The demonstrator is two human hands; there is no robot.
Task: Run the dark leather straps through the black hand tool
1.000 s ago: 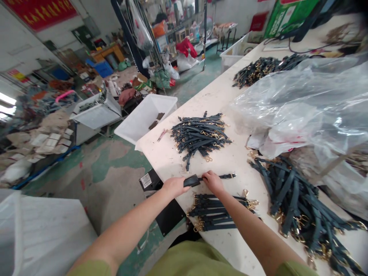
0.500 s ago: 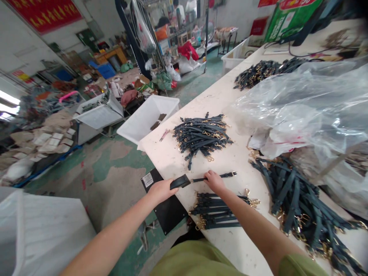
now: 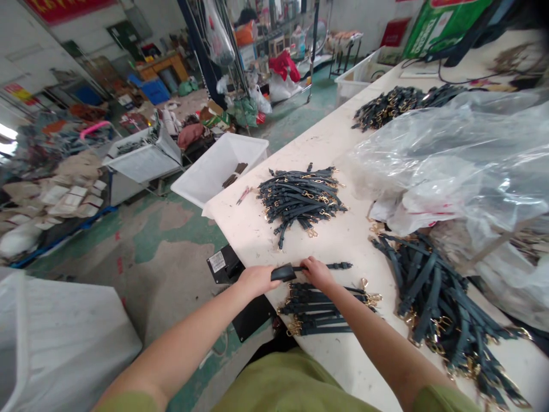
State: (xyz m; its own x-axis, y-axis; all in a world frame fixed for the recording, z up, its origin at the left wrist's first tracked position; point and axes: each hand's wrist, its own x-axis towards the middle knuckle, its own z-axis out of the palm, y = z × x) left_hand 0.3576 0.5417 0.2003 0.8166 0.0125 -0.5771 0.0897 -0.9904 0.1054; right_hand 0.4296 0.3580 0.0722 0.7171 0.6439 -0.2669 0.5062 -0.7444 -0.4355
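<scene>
Writing: the green box (image 3: pixel 444 28), at 1 o'clock from my right hand (image 3: pixel 318 273), carries pale lettering turned on its side; I cannot read it reliably. The red banner (image 3: pixel 71 8), between 10 and 11 o'clock from my left hand (image 3: pixel 256 280), bears yellow characters, cut off by the upper edge of view. A yellow-and-red sign (image 3: pixel 19 94) at 10 o'clock is too small to read. The white label (image 3: pixel 217 262) on the black plate (image 3: pixel 227 260), just beside my left hand at 10 o'clock, shows fine printing, also illegible.

Hand state: my left hand is closed around a flat black piece (image 3: pixel 283 272), which projects from my grip toward 3 o'clock. My right hand is closed, pinching a dark strap (image 3: pixel 338 266) between thumb and fingers.

Strap position: one end points toward the black piece at 9 o'clock; I cannot tell whether they are joined. The other end extends past my right hand to 3 o'clock, over the table (image 3: pixel 278 237). A strap pile (image 3: pixel 302 197) lies near 11 o'clock, a strap row (image 3: pixel 321 309) at 6, and a larger strap heap (image 3: pixel 437 292) at 3.
</scene>
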